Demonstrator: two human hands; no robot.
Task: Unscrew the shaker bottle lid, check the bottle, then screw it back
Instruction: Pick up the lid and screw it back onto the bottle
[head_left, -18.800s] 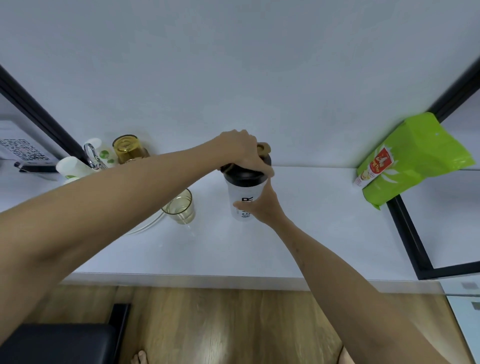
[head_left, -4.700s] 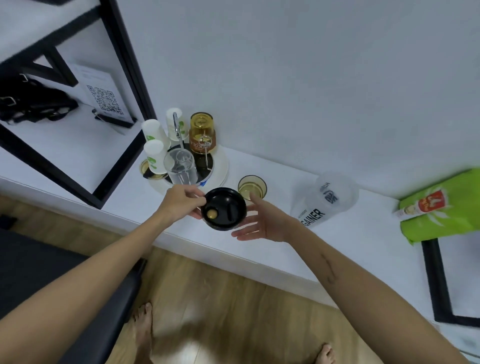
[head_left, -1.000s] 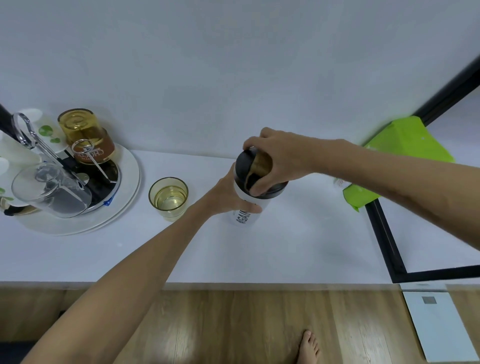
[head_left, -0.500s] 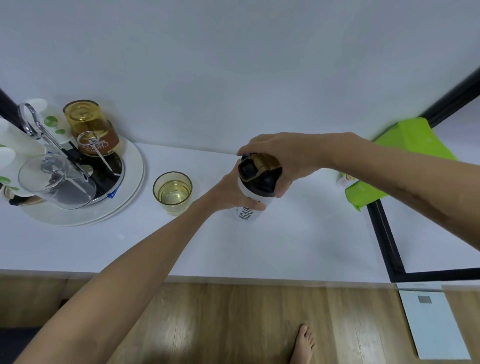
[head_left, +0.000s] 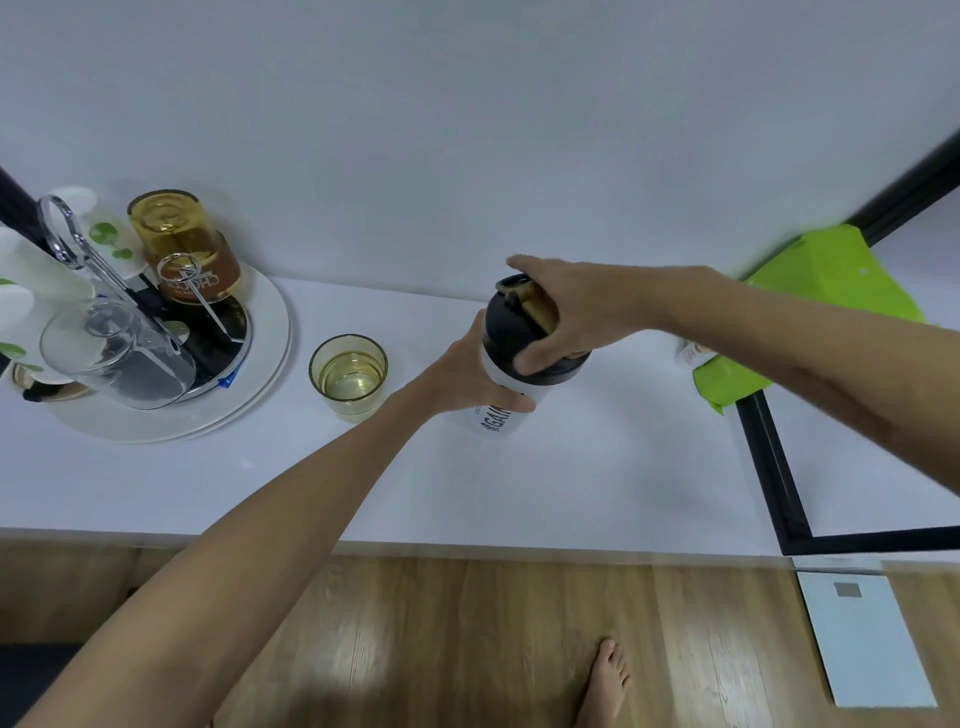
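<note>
**Lid going back on the shaker, two-handed**

Only the one head view here, looking down at a white table (head_left: 519, 483) against the wall.

The shaker bottle (head_left: 501, 410) stands near the middle of the table, tipped a bit toward the camera. The left hand (head_left: 467, 371) is wrapped around the clear body, grip closed on it, which I'd guess is just to stop it spinning. The right hand (head_left: 566, 312) comes in from above with fingers curled over the black lid (head_left: 511, 332), grip tight on the rim and cap. That's the classic brace-and-twist setup, so my read is this is the screw-it-back part of the job, near the end.

The glass of yellowish liquid (head_left: 348, 374) sits just beside the left wrist, not touching. A careless elbow could tip it.

Stuff I can't make out:
- whether the lid is fully threaded, since the right hand covers the far side of the seam
- the bottle's print, half hidden by the left fingers
- the bottle's base, blocked by its own tilt
- anything inside it

The round tray (head_left: 260, 395) with upturned glasses is cut off at the left edge, and the green bag (head_left: 831, 291) on the right sits partly behind the right forearm.
</note>
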